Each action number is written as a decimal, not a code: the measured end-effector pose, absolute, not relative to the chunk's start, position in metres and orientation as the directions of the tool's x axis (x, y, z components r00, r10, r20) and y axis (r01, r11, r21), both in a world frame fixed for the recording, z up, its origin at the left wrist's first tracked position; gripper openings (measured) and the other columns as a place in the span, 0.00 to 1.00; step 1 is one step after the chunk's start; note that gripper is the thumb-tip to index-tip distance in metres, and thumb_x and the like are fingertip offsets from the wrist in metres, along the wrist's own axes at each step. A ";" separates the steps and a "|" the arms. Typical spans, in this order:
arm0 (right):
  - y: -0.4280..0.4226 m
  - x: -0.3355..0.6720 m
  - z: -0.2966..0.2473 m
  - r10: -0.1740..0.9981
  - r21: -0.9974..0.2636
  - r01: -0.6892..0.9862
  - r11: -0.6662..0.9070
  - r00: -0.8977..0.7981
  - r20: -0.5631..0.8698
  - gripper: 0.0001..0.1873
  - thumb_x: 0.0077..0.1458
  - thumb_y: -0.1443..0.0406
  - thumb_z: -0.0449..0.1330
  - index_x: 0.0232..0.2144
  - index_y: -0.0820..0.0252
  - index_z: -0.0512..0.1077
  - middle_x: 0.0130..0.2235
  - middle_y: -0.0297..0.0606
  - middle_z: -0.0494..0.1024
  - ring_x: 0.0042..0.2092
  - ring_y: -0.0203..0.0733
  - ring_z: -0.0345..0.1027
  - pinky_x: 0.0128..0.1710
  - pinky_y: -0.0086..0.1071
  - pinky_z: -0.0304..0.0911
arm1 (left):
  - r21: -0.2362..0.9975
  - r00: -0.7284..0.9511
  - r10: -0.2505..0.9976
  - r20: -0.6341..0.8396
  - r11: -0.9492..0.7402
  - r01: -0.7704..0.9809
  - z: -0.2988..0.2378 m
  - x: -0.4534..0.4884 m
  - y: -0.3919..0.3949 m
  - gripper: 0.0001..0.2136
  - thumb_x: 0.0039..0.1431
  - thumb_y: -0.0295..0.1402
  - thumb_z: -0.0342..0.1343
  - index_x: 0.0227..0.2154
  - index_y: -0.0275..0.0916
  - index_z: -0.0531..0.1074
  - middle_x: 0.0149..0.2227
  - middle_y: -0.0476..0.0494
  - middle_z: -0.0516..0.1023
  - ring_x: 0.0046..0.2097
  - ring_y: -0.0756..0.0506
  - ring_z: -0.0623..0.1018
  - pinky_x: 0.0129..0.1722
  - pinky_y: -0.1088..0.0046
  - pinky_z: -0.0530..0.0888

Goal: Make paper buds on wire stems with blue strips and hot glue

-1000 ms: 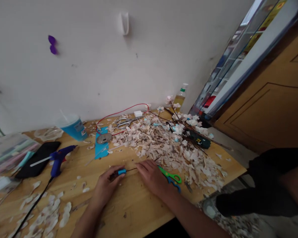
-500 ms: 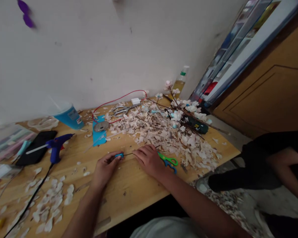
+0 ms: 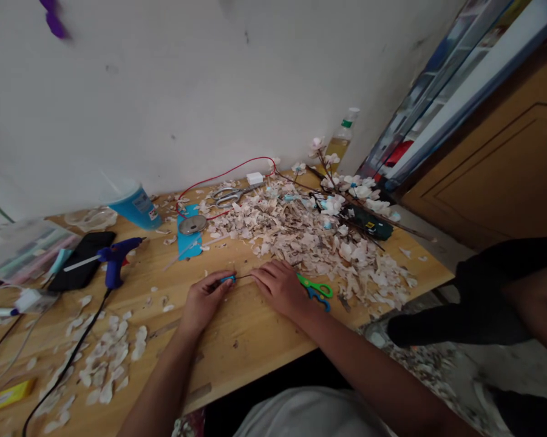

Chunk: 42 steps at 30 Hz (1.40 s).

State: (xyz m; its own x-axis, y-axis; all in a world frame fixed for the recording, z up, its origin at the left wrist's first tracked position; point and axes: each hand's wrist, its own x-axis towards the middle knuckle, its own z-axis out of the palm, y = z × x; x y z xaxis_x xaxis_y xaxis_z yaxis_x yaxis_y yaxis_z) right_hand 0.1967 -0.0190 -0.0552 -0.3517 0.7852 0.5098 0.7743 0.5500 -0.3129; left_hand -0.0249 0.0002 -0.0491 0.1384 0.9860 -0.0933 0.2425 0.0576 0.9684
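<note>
My left hand (image 3: 206,303) is closed, pinching a small blue piece (image 3: 228,279) between thumb and fingertips. A thin dark stem (image 3: 243,277) runs from that piece across to my right hand (image 3: 280,288), whose fingers are closed over its other end. Both hands rest low over the wooden table, a short gap apart. Close beside my right hand lie scissors with green and blue handles (image 3: 319,288), their blades hidden. Behind them spreads a big heap of pale dried petals (image 3: 295,227).
To the left are a purple glue gun (image 3: 115,258), a black phone (image 3: 79,262), a blue cup (image 3: 141,209) and scattered petals (image 3: 112,355). Blossom branches (image 3: 346,194) and a bottle (image 3: 339,145) stand back right. Metal scissors (image 3: 232,195) lie near the wall. A person's leg (image 3: 430,325) is at right.
The whole view has shifted slightly, so things appear a little further right and higher. Both hands keep their hold on the blue piece and stem, with little change.
</note>
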 end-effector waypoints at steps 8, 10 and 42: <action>-0.018 0.198 -0.057 0.790 -0.350 0.761 0.546 -0.328 0.518 0.08 0.66 0.65 0.56 0.44 0.57 0.76 0.38 0.38 0.79 0.41 0.45 0.69 0.43 0.39 0.61 | 0.961 0.112 0.993 -0.045 0.013 0.276 -0.054 -0.024 0.000 0.21 0.49 0.46 0.66 0.44 0.41 0.79 0.44 0.41 0.83 0.45 0.41 0.80 0.49 0.63 0.76; -0.019 0.198 -0.058 0.787 -0.352 0.757 0.550 -0.330 0.521 0.08 0.66 0.66 0.56 0.44 0.57 0.75 0.37 0.38 0.79 0.41 0.45 0.69 0.43 0.39 0.61 | 0.951 0.101 0.994 -0.046 0.013 0.309 -0.055 -0.024 -0.001 0.21 0.50 0.47 0.65 0.43 0.41 0.79 0.43 0.41 0.83 0.43 0.41 0.81 0.47 0.63 0.77; -0.023 0.193 -0.058 0.770 -0.342 0.752 0.563 -0.328 0.547 0.14 0.63 0.73 0.55 0.49 0.59 0.74 0.43 0.43 0.78 0.45 0.47 0.69 0.46 0.42 0.63 | 0.994 0.012 0.995 -0.097 0.096 0.049 -0.047 -0.020 -0.002 0.27 0.48 0.49 0.67 0.48 0.37 0.75 0.38 0.41 0.82 0.35 0.45 0.80 0.40 0.66 0.78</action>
